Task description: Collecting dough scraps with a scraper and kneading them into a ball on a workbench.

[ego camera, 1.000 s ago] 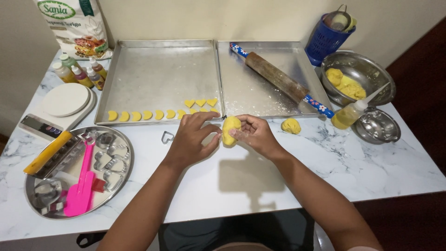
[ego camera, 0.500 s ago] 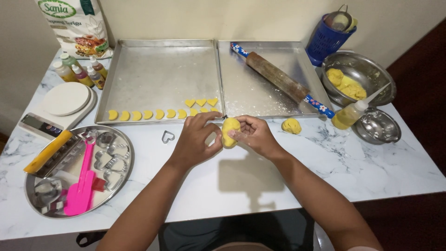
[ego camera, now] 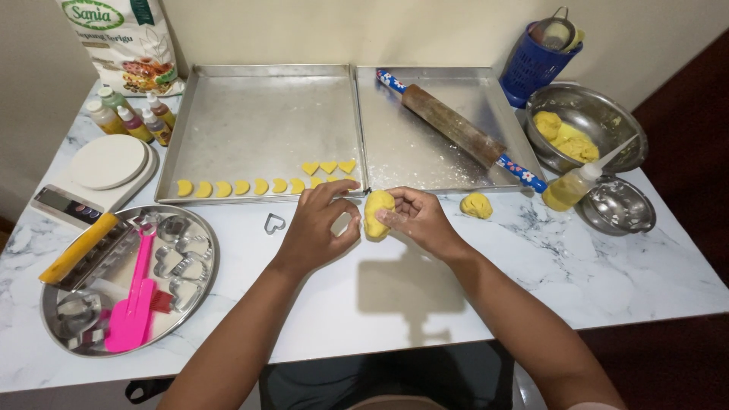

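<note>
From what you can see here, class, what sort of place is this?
Probably a home kitchen set up for baking: a rolling pin in a baking tray, a kitchen scale, and yellow dough in the right hand.

Two baking trays, three heart cutouts, one rolling pin, two metal bowls.

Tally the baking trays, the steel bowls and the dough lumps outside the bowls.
Rectangular metal baking trays: 2
Round steel bowls: 2
Yellow dough lumps: 2, one held in the right hand, one loose
Total: 6
</note>
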